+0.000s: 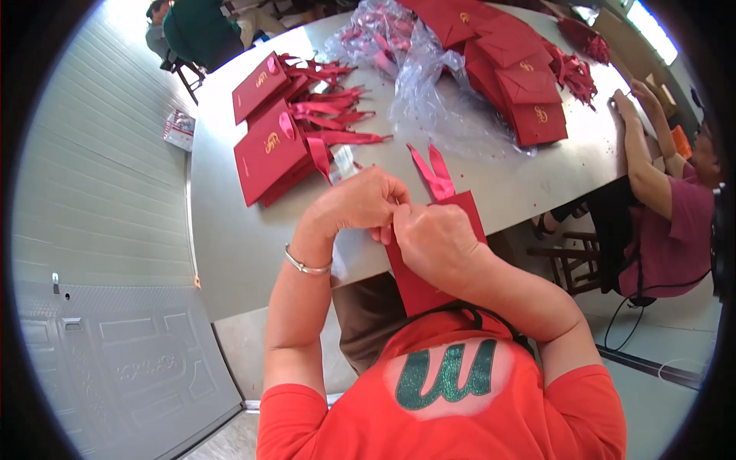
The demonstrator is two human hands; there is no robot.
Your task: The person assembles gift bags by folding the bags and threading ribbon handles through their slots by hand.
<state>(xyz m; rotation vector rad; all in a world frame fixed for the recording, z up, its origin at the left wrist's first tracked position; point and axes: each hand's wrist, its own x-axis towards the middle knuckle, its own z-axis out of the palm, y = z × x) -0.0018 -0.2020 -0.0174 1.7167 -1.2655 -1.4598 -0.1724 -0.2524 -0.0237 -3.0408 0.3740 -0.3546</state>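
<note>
A red paper gift bag (406,280) lies at the table's near edge, in front of my body. Its pink ribbon handle (435,178) stretches away across the table top. Over the bag, my left hand (359,201) and my right hand (435,236) meet with fingertips pinched together. Whatever sits between the fingertips is too small and covered to make out. The right hand hides part of the bag's face. Just beyond my left hand, a stack of red gift bags (272,153) with pink ribbons rests on the table, beside a small clear plastic piece (345,162).
Crumpled clear plastic wrapping (433,103) covers the middle of the metal table (218,253). More red bags (529,96) are piled at the far right. A co-worker in a purple top (675,245) sits at the right side. Another person (203,34) is far left.
</note>
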